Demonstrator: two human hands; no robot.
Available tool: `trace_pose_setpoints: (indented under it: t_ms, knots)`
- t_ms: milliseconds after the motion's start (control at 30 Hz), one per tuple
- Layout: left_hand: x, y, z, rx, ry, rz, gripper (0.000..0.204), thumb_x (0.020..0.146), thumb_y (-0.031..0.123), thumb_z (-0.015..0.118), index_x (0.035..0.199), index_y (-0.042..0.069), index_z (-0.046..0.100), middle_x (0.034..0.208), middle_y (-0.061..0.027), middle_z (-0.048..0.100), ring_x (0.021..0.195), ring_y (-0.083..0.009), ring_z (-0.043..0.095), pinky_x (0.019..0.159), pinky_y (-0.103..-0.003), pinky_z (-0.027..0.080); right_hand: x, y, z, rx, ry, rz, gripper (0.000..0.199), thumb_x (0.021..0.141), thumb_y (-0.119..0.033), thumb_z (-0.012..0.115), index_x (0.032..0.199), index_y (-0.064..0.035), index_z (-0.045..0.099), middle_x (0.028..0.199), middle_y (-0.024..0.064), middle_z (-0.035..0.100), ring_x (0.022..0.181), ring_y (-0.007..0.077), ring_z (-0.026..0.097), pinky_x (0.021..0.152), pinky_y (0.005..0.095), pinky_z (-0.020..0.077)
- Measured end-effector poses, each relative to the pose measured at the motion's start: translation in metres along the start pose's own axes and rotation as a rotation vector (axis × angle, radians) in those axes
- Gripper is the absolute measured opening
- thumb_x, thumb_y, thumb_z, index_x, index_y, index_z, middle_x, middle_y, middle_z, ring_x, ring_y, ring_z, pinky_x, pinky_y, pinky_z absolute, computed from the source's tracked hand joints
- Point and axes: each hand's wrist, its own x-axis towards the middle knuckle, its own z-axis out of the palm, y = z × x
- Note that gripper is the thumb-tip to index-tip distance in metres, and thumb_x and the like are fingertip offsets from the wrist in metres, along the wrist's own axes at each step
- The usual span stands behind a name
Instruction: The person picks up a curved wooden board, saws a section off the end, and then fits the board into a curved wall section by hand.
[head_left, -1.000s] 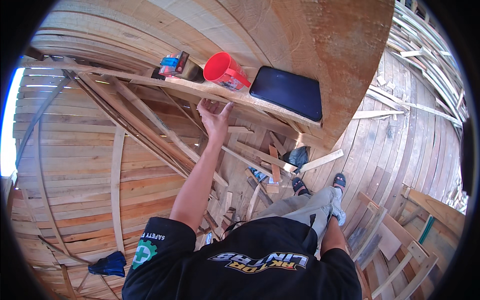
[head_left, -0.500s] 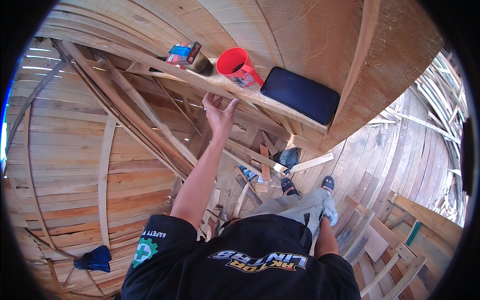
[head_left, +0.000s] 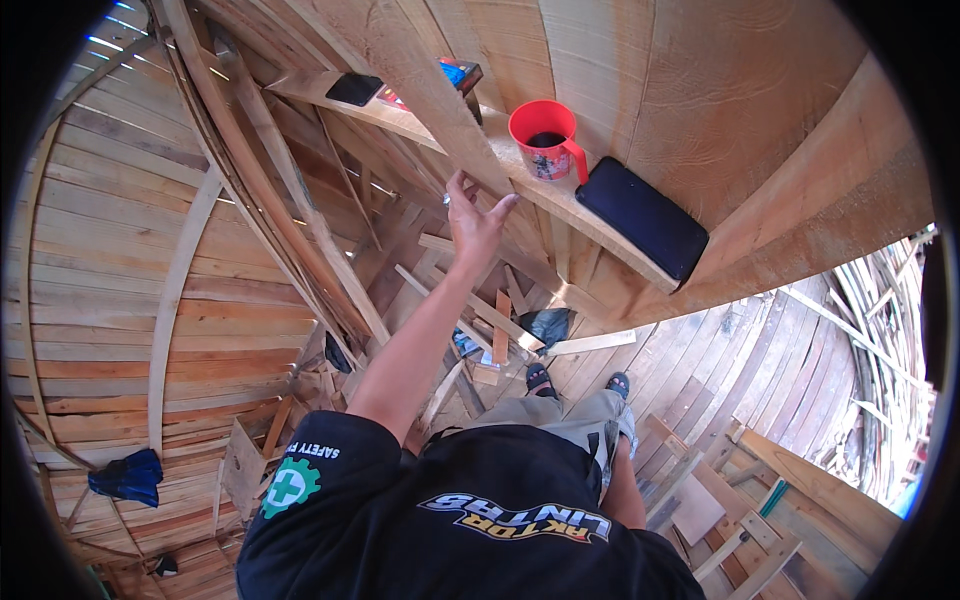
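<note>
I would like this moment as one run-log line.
Left hand: open, near plank | Wooden ledge: red mug with dark liquid, black smartphone

One left hand (head_left: pixel 478 225), one wooden shelf (head_left: pixel 590 222) and one red mug (head_left: pixel 545 145) are showing.
Two flat black devices are lying in view, one larger (head_left: pixel 643 222) and one smaller (head_left: pixel 355 90); one partly hidden box (head_left: pixel 471 77) is carrying one blue item (head_left: pixel 454 73); two sandalled feet, one (head_left: pixel 540 380) and another (head_left: pixel 618 383), are standing; one blue cloth (head_left: pixel 127 478) is hanging; one dark crumpled sheet (head_left: pixel 545 328) is lying; the wood scraps (head_left: pixel 592 342) are overlapping too much for counting.
</note>
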Motion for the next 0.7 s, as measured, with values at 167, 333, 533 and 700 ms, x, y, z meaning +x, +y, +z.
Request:
trace_pose_setpoints:
  t_ms: [167, 333, 533, 700]
  knots:
    - [-0.007, -0.012, -0.016, -0.013, 0.042, -0.074, 0.092, 0.069, 0.025, 0.088, 0.136, -0.006, 0.033, 0.128, -0.0214, 0.052, 0.115, -0.0311, 0.056, 0.098, -0.04, 0.046, -0.059, -0.073, -0.008, -0.103, -0.027, 0.035, 0.029, 0.092, -0.019, 0.054, 0.103, 0.0062, 0.064, 0.091, 0.0097, 0.064, 0.078, 0.0177, 0.059, 0.066, 0.0354, 0.0478]
    - [-0.008, -0.002, -0.01, -0.064, 0.046, -0.08, 0.094, 0.068, 0.025, 0.088, 0.137, -0.007, 0.032, 0.13, -0.0231, 0.052, 0.119, -0.0325, 0.055, 0.102, -0.041, 0.045, -0.099, -0.113, -0.01, -0.393, 0.103, -0.218, 0.034, 0.095, -0.022, 0.045, 0.093, 0.0084, 0.061, 0.087, 0.0308, 0.062, 0.087, 0.0476, 0.059, 0.08, 0.0487, 0.0448]
    - [-0.007, -0.014, -0.002, -0.085, 0.077, -0.077, 0.095, 0.067, 0.027, 0.088, 0.137, -0.007, 0.034, 0.128, -0.0235, 0.055, 0.119, -0.0322, 0.055, 0.103, -0.041, 0.044, -0.119, -0.152, -0.019, -0.614, 0.058, -0.241, 0.035, 0.098, -0.023, 0.044, 0.091, 0.0059, 0.063, 0.085, 0.0325, 0.062, 0.086, 0.0499, 0.06, 0.075, 0.0537, 0.0454]
    - [-0.008, -0.006, -0.006, -0.099, 0.081, -0.048, 0.093, 0.067, 0.028, 0.089, 0.136, -0.006, 0.036, 0.126, -0.0236, 0.056, 0.118, -0.0321, 0.055, 0.102, -0.042, 0.044, -0.123, -0.17, -0.03, -0.77, -0.016, -0.328, 0.036, 0.099, -0.026, 0.043, 0.088, 0.0012, 0.063, 0.08, 0.0303, 0.062, 0.079, 0.049, 0.061, 0.067, 0.0548, 0.0464]
